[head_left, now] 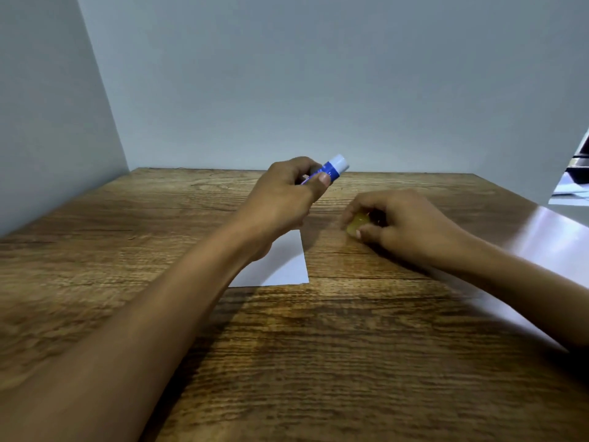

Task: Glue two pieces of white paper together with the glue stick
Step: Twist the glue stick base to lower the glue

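Uncapping step done: your left hand (pixel 287 189) grips the glue stick (pixel 328 171), right hand (pixel 392 221) pinches its yellow cap (pixel 358 225) at the desk (pixel 318 362); next, rub glue onto the white paper (pixel 280 266).

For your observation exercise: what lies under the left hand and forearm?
A white paper lies on the wooden table; its far-left part is covered by the left hand, which holds the glue stick.

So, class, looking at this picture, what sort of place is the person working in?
Probably a plain desk set in a corner, at home or in an office. A wood-grain tabletop meets bare grey walls, and only paper and a glue stick are out.
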Action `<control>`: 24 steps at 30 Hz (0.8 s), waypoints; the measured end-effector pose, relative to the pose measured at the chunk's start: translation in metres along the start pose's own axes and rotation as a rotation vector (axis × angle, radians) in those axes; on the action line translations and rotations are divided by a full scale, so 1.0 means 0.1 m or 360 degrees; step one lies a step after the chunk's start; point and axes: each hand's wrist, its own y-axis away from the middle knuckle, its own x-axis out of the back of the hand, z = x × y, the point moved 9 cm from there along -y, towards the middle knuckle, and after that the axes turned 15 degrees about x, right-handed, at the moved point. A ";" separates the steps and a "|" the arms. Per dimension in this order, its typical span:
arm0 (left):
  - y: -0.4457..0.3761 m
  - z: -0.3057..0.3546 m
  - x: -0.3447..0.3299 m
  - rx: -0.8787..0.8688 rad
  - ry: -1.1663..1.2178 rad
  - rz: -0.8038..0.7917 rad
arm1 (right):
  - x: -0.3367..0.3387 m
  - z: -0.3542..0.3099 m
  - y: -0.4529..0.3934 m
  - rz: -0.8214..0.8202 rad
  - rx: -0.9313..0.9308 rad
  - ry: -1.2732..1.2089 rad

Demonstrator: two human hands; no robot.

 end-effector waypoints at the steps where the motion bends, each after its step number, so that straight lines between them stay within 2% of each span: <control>1: -0.01 -0.01 0.01 0.0011 -0.0027 0.0011 | 0.09 0.06 0.01 0.0171 -0.0072 -0.0114; 4: -0.02 -0.04 -0.01 0.0045 -0.0047 -0.0003 | 0.37 0.18 0.06 0.0673 -0.0189 -0.0522; 7: -0.02 -0.06 -0.06 0.0057 -0.0085 -0.0048 | 0.46 0.10 0.07 0.0842 -0.0124 -0.0644; 19: 0.06 -0.03 -0.15 -0.0011 -0.0193 -0.0201 | 0.37 -0.19 0.04 0.0573 0.0069 -0.0559; 24: 0.09 -0.02 -0.21 -0.0079 -0.0254 -0.0186 | 0.36 -0.24 0.07 0.0489 0.0104 -0.0481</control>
